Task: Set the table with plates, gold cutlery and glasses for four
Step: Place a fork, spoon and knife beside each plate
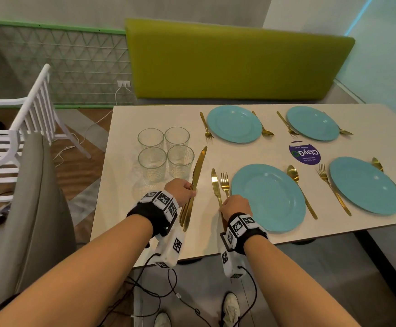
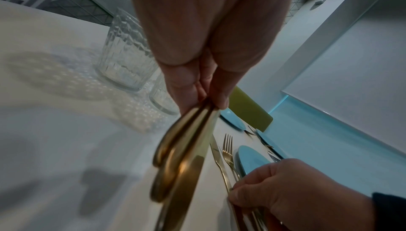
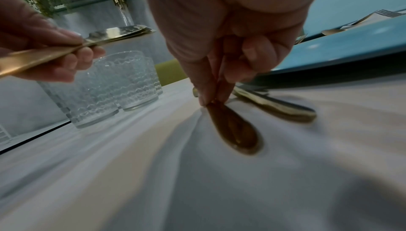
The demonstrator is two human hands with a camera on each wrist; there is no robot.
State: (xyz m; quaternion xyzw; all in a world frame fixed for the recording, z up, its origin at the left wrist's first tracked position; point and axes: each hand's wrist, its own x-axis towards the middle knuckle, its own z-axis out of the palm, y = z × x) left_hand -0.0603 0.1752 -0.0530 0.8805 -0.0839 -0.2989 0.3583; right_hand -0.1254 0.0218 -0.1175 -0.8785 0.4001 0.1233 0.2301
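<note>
R hand pinches knife handle just left of near plate; L hand grips spare knives w/ curled fingers; thin, stiff, slick metal; hold by handles.

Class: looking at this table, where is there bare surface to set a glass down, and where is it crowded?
Bare: the table strip behind the glasses, and between the sticker and the near plate. Crowded: near edge, where both hands hold knives.
</note>
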